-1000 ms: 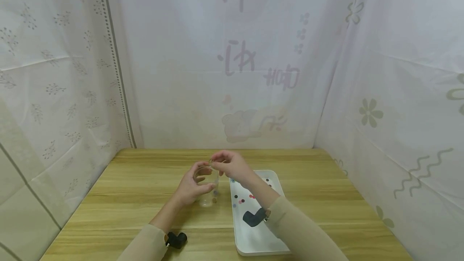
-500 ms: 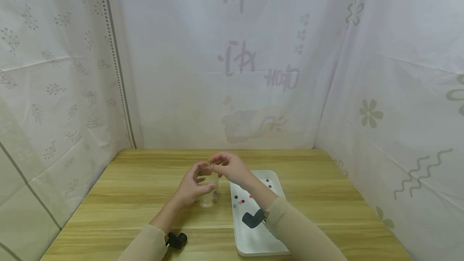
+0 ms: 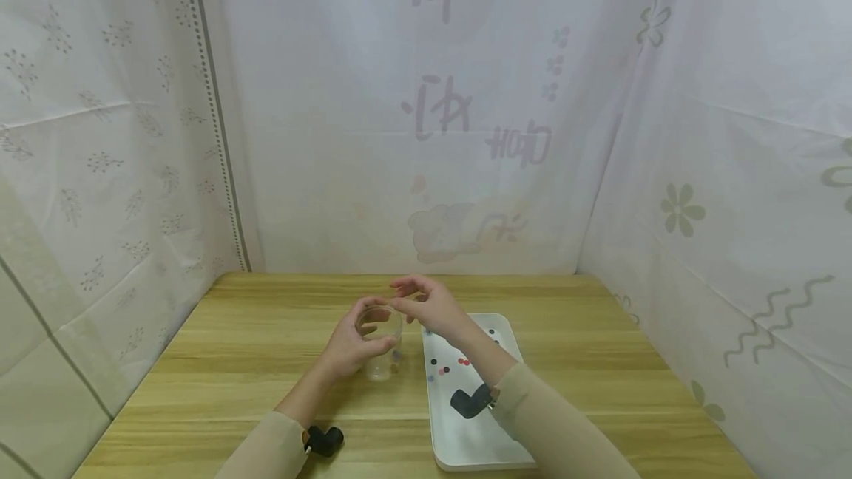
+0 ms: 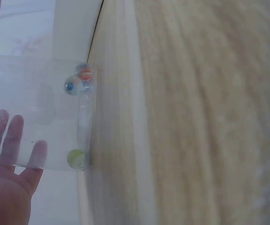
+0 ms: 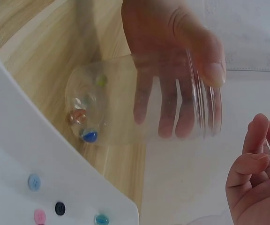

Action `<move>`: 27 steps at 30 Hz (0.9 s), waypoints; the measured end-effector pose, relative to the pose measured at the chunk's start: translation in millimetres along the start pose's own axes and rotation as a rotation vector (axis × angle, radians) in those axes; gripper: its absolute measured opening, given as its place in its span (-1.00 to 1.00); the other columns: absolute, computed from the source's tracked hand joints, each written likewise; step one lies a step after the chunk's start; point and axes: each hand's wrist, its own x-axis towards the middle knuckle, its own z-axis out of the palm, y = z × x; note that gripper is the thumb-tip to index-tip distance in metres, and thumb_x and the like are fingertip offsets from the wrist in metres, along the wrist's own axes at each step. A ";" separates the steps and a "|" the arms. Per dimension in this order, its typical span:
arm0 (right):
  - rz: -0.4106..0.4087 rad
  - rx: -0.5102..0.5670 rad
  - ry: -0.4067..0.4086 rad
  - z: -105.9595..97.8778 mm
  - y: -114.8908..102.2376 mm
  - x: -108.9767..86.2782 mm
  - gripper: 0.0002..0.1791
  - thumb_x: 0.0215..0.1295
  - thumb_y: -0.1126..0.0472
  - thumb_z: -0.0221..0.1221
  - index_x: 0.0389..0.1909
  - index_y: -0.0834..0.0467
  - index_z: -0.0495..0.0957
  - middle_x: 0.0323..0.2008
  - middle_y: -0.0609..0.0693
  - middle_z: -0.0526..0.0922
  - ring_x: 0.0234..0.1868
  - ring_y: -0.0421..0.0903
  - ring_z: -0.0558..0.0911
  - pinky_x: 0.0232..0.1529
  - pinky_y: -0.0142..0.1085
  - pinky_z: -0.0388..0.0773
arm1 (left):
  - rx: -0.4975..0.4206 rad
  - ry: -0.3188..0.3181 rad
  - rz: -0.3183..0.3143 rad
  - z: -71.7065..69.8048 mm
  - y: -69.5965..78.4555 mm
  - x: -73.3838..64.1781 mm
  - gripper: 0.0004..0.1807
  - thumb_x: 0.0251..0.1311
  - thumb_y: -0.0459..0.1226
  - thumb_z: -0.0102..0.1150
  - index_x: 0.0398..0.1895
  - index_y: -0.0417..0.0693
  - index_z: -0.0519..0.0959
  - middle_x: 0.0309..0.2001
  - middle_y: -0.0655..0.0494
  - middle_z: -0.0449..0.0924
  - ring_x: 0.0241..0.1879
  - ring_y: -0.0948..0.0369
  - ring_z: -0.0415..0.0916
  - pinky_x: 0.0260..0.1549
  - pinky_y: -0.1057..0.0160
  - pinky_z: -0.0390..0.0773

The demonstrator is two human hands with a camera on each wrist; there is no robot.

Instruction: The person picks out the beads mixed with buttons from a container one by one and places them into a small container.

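Clear plastic forms the cup point(image 5: 118, 98), which stands upright on the wooden table point(image 3: 266, 346), left of the white tray point(image 3: 475, 435). Through its wall a few glass marbles show at the bottom: an orange marble point(image 4: 84, 72) and a blue marble point(image 4: 70, 86) close together on the side toward the tray, with clear glass beside them, and a green marble point(image 4: 76, 159) well apart from that pair across the base. Above them the rest of the cup's inside is see-through to the rim. The left hand point(image 3: 347, 346) grips the cup from the left, fingers curved round the far side and thumb pressed to the near side, high up by the rim. Just right of the rim is the right hand point(image 3: 429, 309), its fingers loosely bent and partly spread, with nothing seen between them. The tray runs from near to far under the right forearm, and small buttons lie scattered over its far part: black buttons point(image 3: 434, 361), a pair of red pieces point(image 3: 464, 362), a pink button point(image 5: 40, 216) and a light blue button point(image 5: 34, 182). A glossy teal piece point(image 5: 101, 219) sits near the tray's far left corner; whether it is a marble is hard to tell.
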 end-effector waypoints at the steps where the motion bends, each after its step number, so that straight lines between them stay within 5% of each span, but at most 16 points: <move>1: -0.003 -0.001 0.001 -1.5 0.7 -0.2 -0.57 0.47 0.02 0.42 0.29 -0.07 0.67 0.11 0.03 0.75 -0.18 0.05 0.73 -0.15 -0.24 0.69 | 0.004 0.002 0.001 0.1 0.3 0.0 -0.23 0.26 -0.26 0.52 0.49 0.02 0.37 0.45 -0.32 0.52 0.46 -0.11 0.48 0.53 -0.32 0.43; 27: 0.116 -0.022 0.120 -51.8 43.9 -19.1 -0.57 0.50 0.06 0.40 0.32 0.00 0.65 0.12 0.09 0.74 -0.32 -0.09 0.66 -0.37 -0.40 0.50 | 0.027 -0.006 0.022 0.7 -1.7 1.1 -0.20 0.28 -0.23 0.51 0.52 -0.19 0.34 0.39 -0.37 0.55 0.43 -0.16 0.51 0.50 -0.35 0.45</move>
